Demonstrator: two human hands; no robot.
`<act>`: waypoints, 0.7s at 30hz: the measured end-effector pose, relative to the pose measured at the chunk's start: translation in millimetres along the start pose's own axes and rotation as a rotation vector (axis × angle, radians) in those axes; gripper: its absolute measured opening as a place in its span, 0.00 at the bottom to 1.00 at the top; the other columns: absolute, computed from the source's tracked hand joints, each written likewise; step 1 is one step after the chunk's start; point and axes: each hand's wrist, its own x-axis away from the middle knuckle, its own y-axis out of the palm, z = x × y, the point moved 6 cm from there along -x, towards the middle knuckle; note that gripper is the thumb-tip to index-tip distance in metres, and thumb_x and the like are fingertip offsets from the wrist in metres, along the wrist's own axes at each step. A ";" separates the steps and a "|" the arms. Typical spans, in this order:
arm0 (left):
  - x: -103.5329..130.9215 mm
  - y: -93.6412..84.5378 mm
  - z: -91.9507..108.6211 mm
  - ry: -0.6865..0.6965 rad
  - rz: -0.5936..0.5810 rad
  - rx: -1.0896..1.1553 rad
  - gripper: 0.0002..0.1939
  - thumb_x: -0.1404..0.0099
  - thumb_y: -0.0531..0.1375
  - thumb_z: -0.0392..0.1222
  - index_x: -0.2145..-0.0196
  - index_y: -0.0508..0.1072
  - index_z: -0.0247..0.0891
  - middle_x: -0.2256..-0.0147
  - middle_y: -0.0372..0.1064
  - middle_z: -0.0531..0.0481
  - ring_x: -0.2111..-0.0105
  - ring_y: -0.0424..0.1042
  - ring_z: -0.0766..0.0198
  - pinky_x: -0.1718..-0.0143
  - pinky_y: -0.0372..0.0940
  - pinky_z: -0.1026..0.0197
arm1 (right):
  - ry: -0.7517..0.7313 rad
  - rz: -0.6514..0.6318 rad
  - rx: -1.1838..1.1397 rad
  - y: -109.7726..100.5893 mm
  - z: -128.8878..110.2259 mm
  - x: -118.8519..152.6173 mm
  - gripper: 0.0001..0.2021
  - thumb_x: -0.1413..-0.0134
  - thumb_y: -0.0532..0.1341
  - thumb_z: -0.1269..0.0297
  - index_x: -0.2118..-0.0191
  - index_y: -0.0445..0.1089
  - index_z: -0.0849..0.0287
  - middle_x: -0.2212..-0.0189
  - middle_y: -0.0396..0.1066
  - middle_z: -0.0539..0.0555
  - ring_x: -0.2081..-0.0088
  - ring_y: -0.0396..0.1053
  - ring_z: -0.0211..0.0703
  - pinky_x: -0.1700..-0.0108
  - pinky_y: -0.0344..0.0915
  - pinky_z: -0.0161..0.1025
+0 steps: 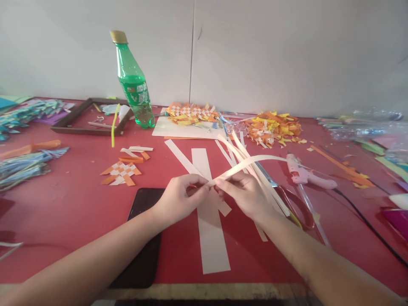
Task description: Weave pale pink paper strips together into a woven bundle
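Between the fingertips of both hands is a narrow cream paper strip [251, 161], its long end curving up to the right. My left hand [181, 195] pinches its near end, and my right hand [244, 191] pinches it just beside. Below them on the red table lies a wide white paper strip [215, 242], with a narrower paper strip [180, 155] crossing it diagonally. Several loose cream strips [267, 191] lie by my right hand, partly over a pair of scissors [295, 204]. A woven orange-and-white paper piece [121, 173] rests left of my left hand.
A black phone [140, 259] lies under my left forearm. A pink glue gun [306, 174] with a black cord sits right. Behind stand a green bottle [135, 85], a dark wooden frame [68, 127], and orange-yellow paper pieces [274, 127]. Blue-green paper bundles [35, 170] lie left.
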 end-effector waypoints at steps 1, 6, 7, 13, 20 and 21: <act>0.4 1.2 1.5 0.022 -0.012 -0.032 0.12 0.33 0.57 0.45 0.65 0.78 0.38 0.66 0.77 0.51 0.65 0.74 0.63 0.65 0.65 0.65 | 0.004 -0.022 0.013 2.0 -0.3 0.4 0.08 0.44 0.66 0.60 0.70 0.76 0.58 0.79 0.72 0.49 0.77 0.70 0.35 0.72 0.69 0.34; 0.5 0.4 3.1 0.048 -0.001 -0.099 0.15 0.32 0.56 0.48 0.68 0.77 0.38 0.69 0.77 0.52 0.67 0.74 0.63 0.64 0.64 0.65 | 0.004 -0.047 -0.019 6.3 -0.9 0.9 0.07 0.43 0.65 0.61 0.68 0.77 0.58 0.77 0.72 0.49 0.74 0.70 0.36 0.69 0.69 0.35; 0.6 -0.1 3.2 0.046 -0.002 -0.101 0.15 0.32 0.56 0.48 0.69 0.77 0.38 0.70 0.77 0.52 0.67 0.74 0.64 0.64 0.64 0.66 | 0.002 -0.029 -0.052 5.1 -0.5 0.5 0.07 0.43 0.65 0.61 0.68 0.76 0.58 0.78 0.72 0.49 0.75 0.70 0.36 0.69 0.69 0.35; 1.4 0.0 0.7 0.002 -0.033 -0.078 0.16 0.32 0.56 0.49 0.70 0.77 0.38 0.70 0.76 0.51 0.68 0.73 0.63 0.64 0.64 0.64 | 0.027 0.030 -0.201 -2.1 2.9 -3.6 0.10 0.46 0.67 0.61 0.74 0.73 0.59 0.79 0.70 0.48 0.77 0.69 0.35 0.71 0.68 0.36; 0.1 3.8 -5.0 -0.053 -0.082 -0.006 0.18 0.33 0.57 0.53 0.68 0.79 0.37 0.68 0.78 0.48 0.67 0.74 0.60 0.64 0.65 0.62 | 0.034 0.027 -0.228 -0.2 0.7 -5.4 0.12 0.47 0.68 0.60 0.77 0.71 0.59 0.81 0.68 0.47 0.79 0.67 0.34 0.73 0.66 0.35; 0.1 3.8 -5.6 -0.061 -0.081 0.001 0.19 0.34 0.57 0.54 0.68 0.79 0.37 0.68 0.78 0.48 0.67 0.74 0.60 0.64 0.65 0.62 | 0.031 0.029 -0.233 -0.1 0.5 -5.4 0.12 0.47 0.68 0.60 0.77 0.70 0.59 0.81 0.68 0.47 0.79 0.67 0.34 0.73 0.66 0.35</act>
